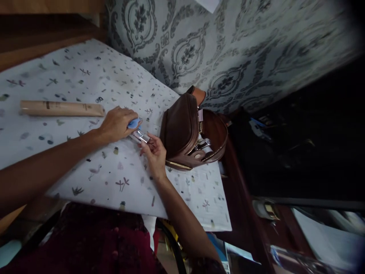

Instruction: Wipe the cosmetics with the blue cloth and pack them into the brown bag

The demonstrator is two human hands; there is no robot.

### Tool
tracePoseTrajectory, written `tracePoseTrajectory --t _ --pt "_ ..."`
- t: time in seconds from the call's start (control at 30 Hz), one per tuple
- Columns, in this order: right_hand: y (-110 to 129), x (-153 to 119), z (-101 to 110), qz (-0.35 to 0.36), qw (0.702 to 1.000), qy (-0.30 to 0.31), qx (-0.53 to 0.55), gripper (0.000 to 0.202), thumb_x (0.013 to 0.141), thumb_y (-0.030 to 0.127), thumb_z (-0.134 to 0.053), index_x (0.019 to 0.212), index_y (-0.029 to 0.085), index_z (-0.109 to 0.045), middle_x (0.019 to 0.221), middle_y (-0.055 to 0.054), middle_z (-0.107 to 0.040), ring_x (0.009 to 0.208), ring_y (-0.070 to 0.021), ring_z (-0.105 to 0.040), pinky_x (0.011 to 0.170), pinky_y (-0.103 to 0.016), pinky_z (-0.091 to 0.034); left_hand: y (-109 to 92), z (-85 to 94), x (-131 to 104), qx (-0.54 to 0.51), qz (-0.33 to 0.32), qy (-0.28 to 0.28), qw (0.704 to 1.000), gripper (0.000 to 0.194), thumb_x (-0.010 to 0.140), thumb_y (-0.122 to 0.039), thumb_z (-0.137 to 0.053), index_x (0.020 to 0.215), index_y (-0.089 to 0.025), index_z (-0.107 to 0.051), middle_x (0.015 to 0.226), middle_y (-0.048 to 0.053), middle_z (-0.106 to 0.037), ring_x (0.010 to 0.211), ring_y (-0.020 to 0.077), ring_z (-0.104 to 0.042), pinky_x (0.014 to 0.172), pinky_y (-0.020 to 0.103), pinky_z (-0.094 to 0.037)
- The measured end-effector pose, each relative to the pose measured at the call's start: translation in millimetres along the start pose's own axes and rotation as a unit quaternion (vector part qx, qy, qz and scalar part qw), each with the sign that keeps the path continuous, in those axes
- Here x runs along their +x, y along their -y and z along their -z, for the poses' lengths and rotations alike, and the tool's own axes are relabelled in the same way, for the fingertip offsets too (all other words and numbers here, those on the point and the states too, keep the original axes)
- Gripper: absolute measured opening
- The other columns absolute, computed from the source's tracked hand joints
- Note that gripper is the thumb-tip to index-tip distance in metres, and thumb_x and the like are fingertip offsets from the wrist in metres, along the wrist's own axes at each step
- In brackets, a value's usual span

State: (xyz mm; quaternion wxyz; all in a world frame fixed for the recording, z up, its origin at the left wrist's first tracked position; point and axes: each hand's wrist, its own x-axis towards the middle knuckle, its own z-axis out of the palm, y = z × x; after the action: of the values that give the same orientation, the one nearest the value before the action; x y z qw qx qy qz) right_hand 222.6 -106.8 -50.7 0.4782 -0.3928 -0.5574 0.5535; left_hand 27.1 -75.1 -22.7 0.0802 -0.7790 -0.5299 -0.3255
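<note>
My left hand (118,122) is closed around a small light-blue piece (133,123), perhaps a cloth; its exact kind does not show. Fingers of my right hand (155,155) grip a small clear bottle with a shiny silver part (142,136). The blue piece is right at the bottle's upper left end, and my two hands nearly meet there. Just right of them stands a brown toiletry bag (179,129), its zipped lid hanging open and several small items inside. A long beige squeeze tube (61,109) lies to the left of my left hand.
Everything rests on a white printed tablecloth (122,167). A patterned wall (188,53) rises behind the table. On the right are a large black surface (285,152) and a dark wooden edge (242,198), with a padlock-like metal piece (268,210) below.
</note>
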Motion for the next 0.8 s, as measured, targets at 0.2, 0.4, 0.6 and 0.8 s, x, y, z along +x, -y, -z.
tracePoseTrajectory --t 0.2,0.4,0.6,0.8 --pt "-1.4 0.7 1.6 -0.024 1.0 0.011 -0.007 0.053 0.077 0.056 -0.076 0.114 0.021 -0.061 0.087 0.0 -0.062 0.07 -0.015 -0.068 0.057 -0.025 -0.051 -3.9 2.3 0.9 0.015 -0.02 -0.016 1.0 0.032 0.099 -0.037 -0.044 0.078 -0.02 -0.061 0.076 0.005 -0.067 0.074 0.0206 -0.059 0.073 0.037 -0.042" --pt "-0.7 2.1 3.1 -0.071 0.996 0.042 -0.022 0.057 0.076 0.062 -0.074 0.112 0.019 -0.062 0.08 0.001 -0.064 0.064 -0.015 -0.068 0.053 -0.024 -0.051 -4.5 -0.2 0.6 0.0 -0.024 -0.031 0.999 0.033 0.098 -0.037 -0.044 0.076 -0.02 -0.061 0.074 0.006 -0.066 0.072 0.0221 -0.059 0.072 0.039 -0.042" --pt "1.3 1.5 3.2 -0.088 0.994 0.062 -0.005 0.053 0.077 0.061 -0.073 0.107 0.019 -0.063 0.079 0.0 -0.067 0.06 -0.014 -0.068 0.048 -0.023 -0.048 -3.4 -2.0 0.8 0.006 -0.018 -0.041 0.999 0.035 0.098 -0.04 -0.042 0.076 -0.02 -0.06 0.074 0.006 -0.067 0.07 0.0225 -0.059 0.068 0.038 -0.042" --pt "-2.7 1.6 2.0 -0.057 0.997 0.048 -0.013 0.05 0.077 0.056 -0.076 0.111 0.02 -0.063 0.076 0.003 -0.062 0.064 -0.015 -0.069 0.049 -0.023 -0.048 -3.2 0.2 0.9 0.013 -0.001 -0.057 0.998 0.045 0.102 -0.046 -0.034 0.071 -0.021 -0.057 0.068 0.004 -0.064 0.066 0.0198 -0.058 0.065 0.035 -0.041"
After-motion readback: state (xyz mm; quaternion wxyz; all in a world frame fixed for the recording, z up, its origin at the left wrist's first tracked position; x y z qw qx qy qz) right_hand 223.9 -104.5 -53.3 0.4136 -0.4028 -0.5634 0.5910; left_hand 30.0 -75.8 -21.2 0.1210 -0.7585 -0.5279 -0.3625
